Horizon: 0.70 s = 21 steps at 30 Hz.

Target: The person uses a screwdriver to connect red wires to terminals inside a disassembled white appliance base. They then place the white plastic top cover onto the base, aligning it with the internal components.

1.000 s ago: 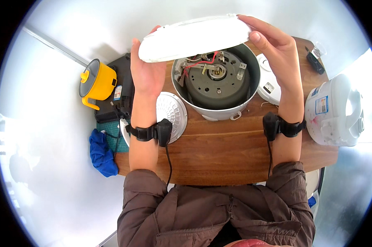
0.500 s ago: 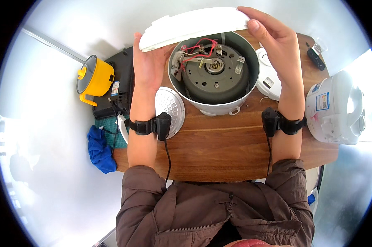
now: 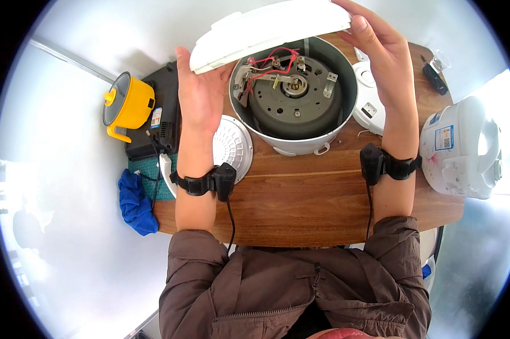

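Both my hands hold up a curved white plastic cover [image 3: 272,35], tilted on edge with its right end higher. My left hand [image 3: 201,101] supports its left end, the fingers mostly hidden behind it. My right hand [image 3: 379,48] pinches the right end between thumb and fingers. Just below and behind the cover stands a round rice cooker body [image 3: 322,144], its opening facing up. Inside, a dark metal dome [image 3: 291,118] shows, with brackets, screws and red and white wires [image 3: 289,68] around it.
A perforated white disc [image 3: 232,147] lies beside my left forearm. Another white round part [image 3: 368,107] sits right of the body. A white rice cooker [image 3: 458,147] stands far right. At left are a yellow pot [image 3: 133,104], a black case [image 3: 167,90] and a blue cloth [image 3: 136,206].
The cover's right end has risen and shifted a little right along with my right hand. My left hand has moved slightly left. The cooker body stays in place.
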Motion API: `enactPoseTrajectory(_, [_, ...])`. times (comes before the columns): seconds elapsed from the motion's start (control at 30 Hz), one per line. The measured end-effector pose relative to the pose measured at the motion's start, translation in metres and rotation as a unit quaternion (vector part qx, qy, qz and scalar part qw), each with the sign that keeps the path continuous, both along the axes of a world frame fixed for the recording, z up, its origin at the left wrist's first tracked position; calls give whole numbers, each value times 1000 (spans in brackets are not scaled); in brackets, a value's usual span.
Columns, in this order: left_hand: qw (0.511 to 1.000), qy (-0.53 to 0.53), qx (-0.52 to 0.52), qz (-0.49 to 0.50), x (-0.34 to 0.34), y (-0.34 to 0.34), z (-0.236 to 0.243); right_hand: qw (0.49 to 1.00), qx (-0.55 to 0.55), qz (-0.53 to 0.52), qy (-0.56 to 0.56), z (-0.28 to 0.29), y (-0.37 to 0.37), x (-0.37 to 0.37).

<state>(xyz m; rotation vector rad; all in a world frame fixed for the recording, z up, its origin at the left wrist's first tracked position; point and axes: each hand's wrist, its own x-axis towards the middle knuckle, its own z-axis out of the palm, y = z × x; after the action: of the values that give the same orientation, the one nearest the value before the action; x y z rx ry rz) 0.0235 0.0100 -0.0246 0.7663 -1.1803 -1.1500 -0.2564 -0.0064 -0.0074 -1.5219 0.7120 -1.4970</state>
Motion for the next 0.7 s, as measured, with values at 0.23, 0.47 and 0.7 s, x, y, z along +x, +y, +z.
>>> enactPoseTrajectory(0.23, [1000,3,17,8,6,0,-2,997,22,66,-25,-15,-16,-8])
enactPoseTrajectory(0.47, [999,-31,6,31,6,15,-8,992,3,112,50,-5,2,-24])
enactPoseTrajectory(0.7, [989,-125,-72,38,4,14,-32,974,-52,147,163,-34,-29,-56])
